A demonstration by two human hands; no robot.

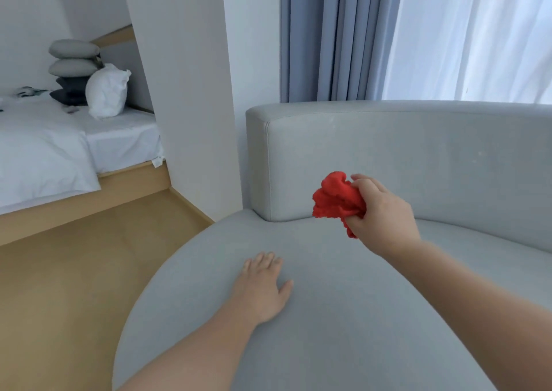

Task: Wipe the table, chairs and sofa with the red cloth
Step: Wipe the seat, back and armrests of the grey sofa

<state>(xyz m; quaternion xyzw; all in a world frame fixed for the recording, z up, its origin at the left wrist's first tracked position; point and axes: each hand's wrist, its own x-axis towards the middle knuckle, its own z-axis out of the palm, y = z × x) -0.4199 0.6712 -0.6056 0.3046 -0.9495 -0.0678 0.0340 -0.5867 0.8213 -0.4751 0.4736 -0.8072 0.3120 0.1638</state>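
From the head camera, the right hand (380, 214) grips the bunched red cloth (337, 201), fingers curled round it, and holds it against the lower front of the sofa (343, 316) backrest, near the backrest's left end and just above the seam where backrest meets seat. A tail of the cloth hangs below the hand toward the seat. The left hand (263, 286) lies flat on the grey seat cushion with its fingers straight and spread, palm down, holding nothing, near the seat's rounded left edge. Both forearms reach in from the bottom of the view.

Behind the sofa's backrest hang blue-grey curtains (328, 38), with a sheer white curtain (478, 32) to their right. A white wall pillar (191, 92) stands just left of the backrest's end. Past it, at the left edge, a bed (44, 151) with white sheets sits on a wooden platform; a white pillow (106, 92) leans at its head beside a stack of grey cushions (73, 68). The floor (74, 286) is light wood.
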